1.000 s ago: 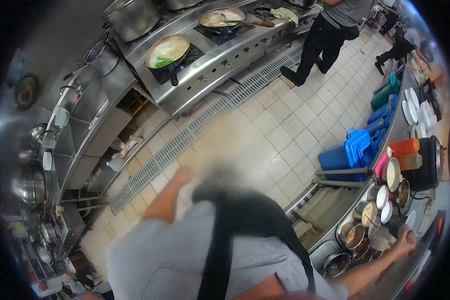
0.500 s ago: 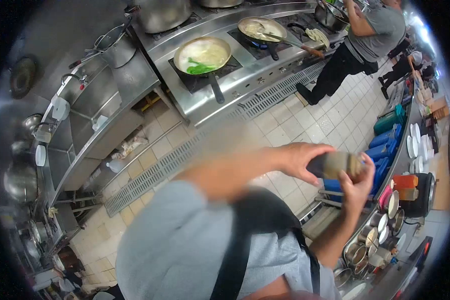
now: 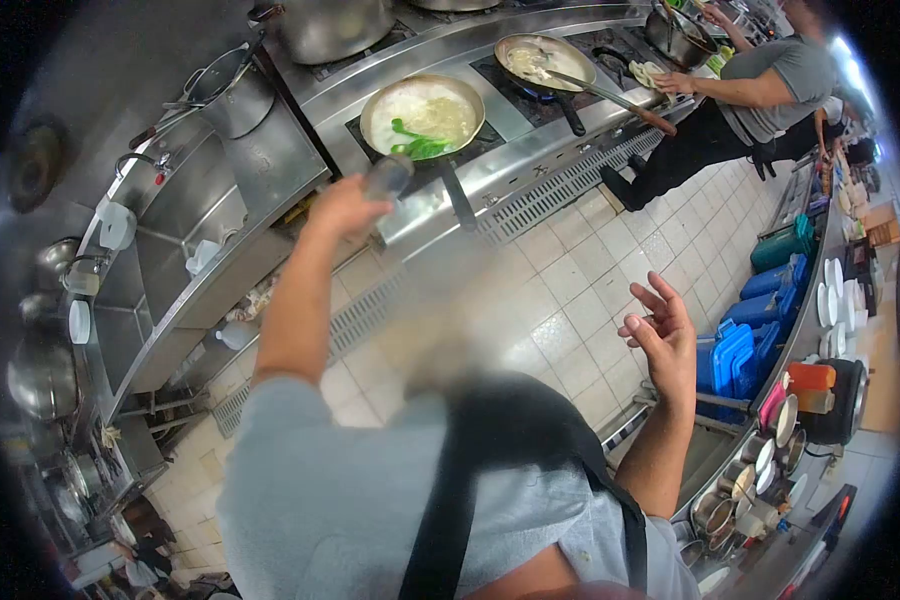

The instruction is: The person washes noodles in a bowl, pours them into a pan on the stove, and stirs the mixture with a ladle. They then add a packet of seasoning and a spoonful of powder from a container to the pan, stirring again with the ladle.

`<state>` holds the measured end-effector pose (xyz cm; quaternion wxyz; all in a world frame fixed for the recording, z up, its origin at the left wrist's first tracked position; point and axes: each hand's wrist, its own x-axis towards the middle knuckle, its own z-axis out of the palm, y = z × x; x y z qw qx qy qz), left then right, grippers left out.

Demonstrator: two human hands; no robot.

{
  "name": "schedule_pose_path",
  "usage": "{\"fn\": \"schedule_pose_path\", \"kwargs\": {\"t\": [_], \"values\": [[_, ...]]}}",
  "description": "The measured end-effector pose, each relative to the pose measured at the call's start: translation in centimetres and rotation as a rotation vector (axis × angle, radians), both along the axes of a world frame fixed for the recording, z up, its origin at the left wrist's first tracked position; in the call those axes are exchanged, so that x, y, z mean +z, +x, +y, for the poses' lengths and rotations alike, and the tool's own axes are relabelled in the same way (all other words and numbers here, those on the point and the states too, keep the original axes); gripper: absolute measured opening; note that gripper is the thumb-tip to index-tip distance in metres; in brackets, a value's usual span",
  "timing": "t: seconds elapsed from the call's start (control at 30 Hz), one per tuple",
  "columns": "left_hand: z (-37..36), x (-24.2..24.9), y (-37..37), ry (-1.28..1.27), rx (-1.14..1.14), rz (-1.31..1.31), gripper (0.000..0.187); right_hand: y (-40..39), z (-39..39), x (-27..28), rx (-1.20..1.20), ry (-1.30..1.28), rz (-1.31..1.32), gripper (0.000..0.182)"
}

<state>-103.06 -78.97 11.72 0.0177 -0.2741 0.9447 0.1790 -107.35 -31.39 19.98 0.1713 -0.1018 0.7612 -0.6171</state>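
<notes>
My left hand [image 3: 342, 208] is closed around a small see-through cylindrical jar [image 3: 388, 178], held beside the near edge of a frying pan [image 3: 377, 92]. White, creamy food and a bunch of bright green leaves [image 3: 420, 147] are in that pan. The pan's dark handle [image 3: 458, 197] points toward me, just right of the jar. My right hand [image 3: 665, 335] is raised over the tiled floor, fingers apart and loosely bent, with nothing in it.
A second pan [image 3: 505, 50] with a long-handled utensil [image 3: 610, 95] sits on the stove [image 3: 515, 125]. A co-worker [image 3: 770, 90] stands at the stove's right. Sinks [image 3: 195, 180] line the left. Blue bins [image 3: 735, 350] and a counter with several small pots [image 3: 740, 478] are at right.
The jar was between both hands at the right. My left hand has carried it left to the pan, and my right hand has let go. The co-worker now reaches toward the stove.
</notes>
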Motion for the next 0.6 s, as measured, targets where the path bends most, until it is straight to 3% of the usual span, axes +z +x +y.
{"fn": "schedule_pose_path", "kwargs": {"t": [0.1,0.23,0.3,0.37,0.5,0.6], "values": [[-2.2,0.8,0.6,0.163,0.029,-0.133,0.079,0.3,0.7,-0.4,-0.028,0.015,-0.007,0.066],[-3.2,-2.7,1.1,0.249,0.105,0.092,0.075,0.7,2.0,-1.0,-0.067,0.013,-0.024,0.063],[-2.2,-2.0,1.1,0.299,0.138,0.172,0.074,0.9,2.3,-1.0,-0.086,0.026,-0.048,0.061],[-0.1,-0.8,1.7,0.613,0.231,0.352,0.071,1.2,2.6,-1.4,-0.095,0.017,-0.041,0.060],[4.1,-0.4,2.1,0.731,0.181,0.595,0.067,2.1,2.9,-1.5,-0.095,-0.009,-0.080,0.059],[9.0,0.5,1.7,0.907,-0.022,0.747,0.070,2.6,3.2,-1.7,-0.053,-0.011,-0.083,0.058]]}}
